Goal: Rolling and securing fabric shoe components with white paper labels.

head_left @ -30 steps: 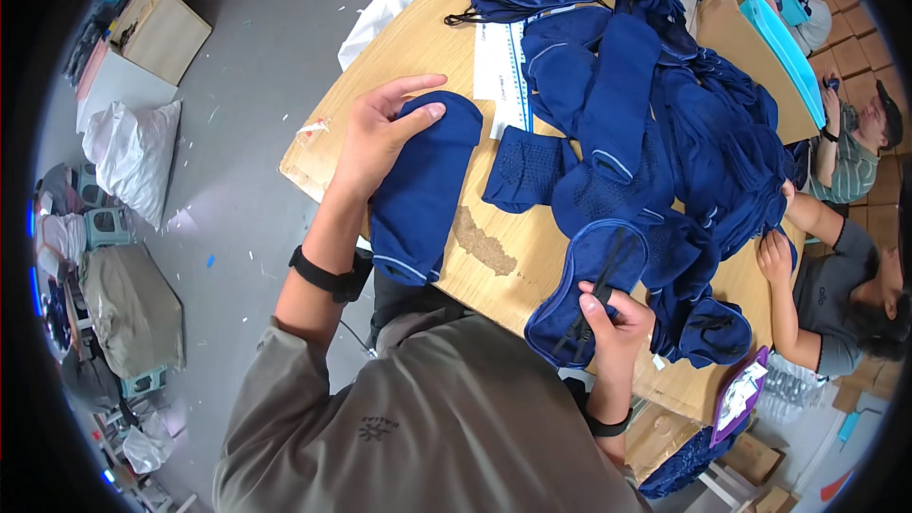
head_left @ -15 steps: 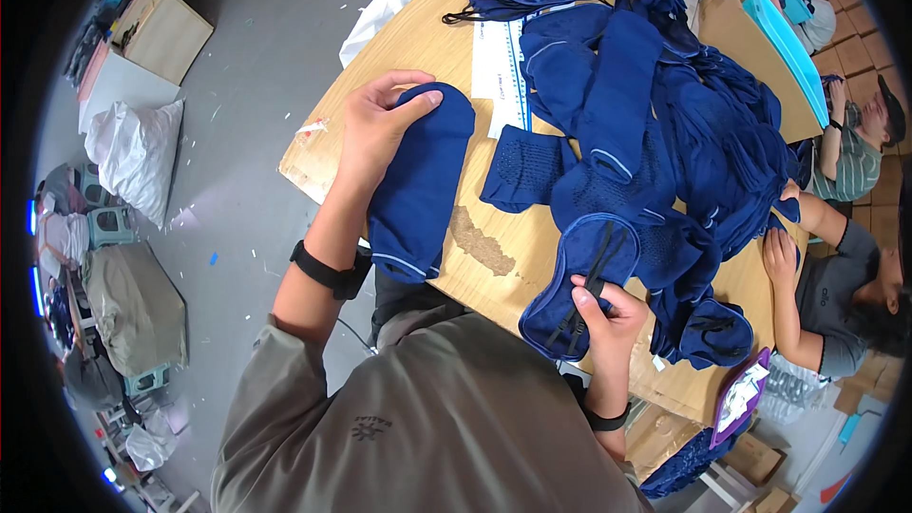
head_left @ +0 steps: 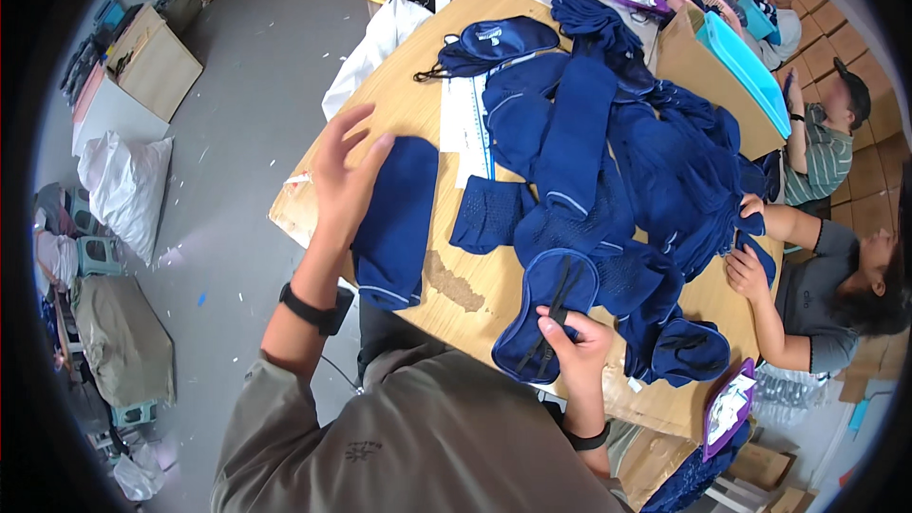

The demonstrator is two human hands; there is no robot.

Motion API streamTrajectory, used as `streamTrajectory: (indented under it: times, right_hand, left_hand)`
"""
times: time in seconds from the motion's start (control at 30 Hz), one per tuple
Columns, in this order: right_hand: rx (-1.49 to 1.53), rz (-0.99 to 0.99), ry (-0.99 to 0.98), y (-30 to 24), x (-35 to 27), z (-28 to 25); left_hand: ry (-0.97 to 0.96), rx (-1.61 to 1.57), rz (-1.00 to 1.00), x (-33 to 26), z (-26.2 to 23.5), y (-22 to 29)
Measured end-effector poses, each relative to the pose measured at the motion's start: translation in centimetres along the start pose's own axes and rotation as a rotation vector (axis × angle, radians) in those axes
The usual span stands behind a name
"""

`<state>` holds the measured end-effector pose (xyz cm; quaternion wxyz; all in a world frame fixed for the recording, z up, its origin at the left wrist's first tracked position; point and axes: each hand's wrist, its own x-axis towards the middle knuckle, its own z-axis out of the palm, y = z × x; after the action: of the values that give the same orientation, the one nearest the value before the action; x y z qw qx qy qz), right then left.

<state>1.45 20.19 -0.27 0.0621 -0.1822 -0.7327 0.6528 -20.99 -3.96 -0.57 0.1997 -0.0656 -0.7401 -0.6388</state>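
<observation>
My left hand hovers with its fingers spread beside a flat navy sock lying at the near left edge of the table; it holds nothing. In my right hand is a navy eye mask with black elastic straps, gripped between thumb and fingers over the table's near edge. Just beyond the mask lies a heap of navy socks, some with a pale trim line. A short folded navy piece with a dotted sole rests at the heap's left side.
A navy drawstring pouch and a white printed sheet lie at the far side of the wooden table. At the right, a co-worker's hands handle navy cloth. A purple tray sits near the right corner; a cardboard box stands behind.
My left hand has let go of the sock, which now lies on the table, and its fingers have opened. My right hand still holds the eye mask. The view has shifted slightly.
</observation>
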Motion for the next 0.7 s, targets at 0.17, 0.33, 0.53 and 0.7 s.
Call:
streamTrajectory:
  times: [0.17,0.33,0.53,0.7]
  right_hand:
    - [0.055,0.005,-0.011,0.3,-0.6,-0.1]
    - [0.09,0.009,-0.065,1.8,-0.7,0.0]
    - [0.119,-0.054,0.003,1.4,-1.0,-0.1]
    - [0.1,-0.072,0.086,1.5,-0.6,-0.7]
  left_hand:
    - [-0.27,0.237,0.343,-4.1,-5.2,3.4]
    - [-0.428,0.316,0.271,-9.1,-6.1,1.8]
    - [-0.343,0.304,0.368,-10.5,-6.3,1.2]
    - [-0.473,0.372,0.429,-10.8,-7.4,2.9]
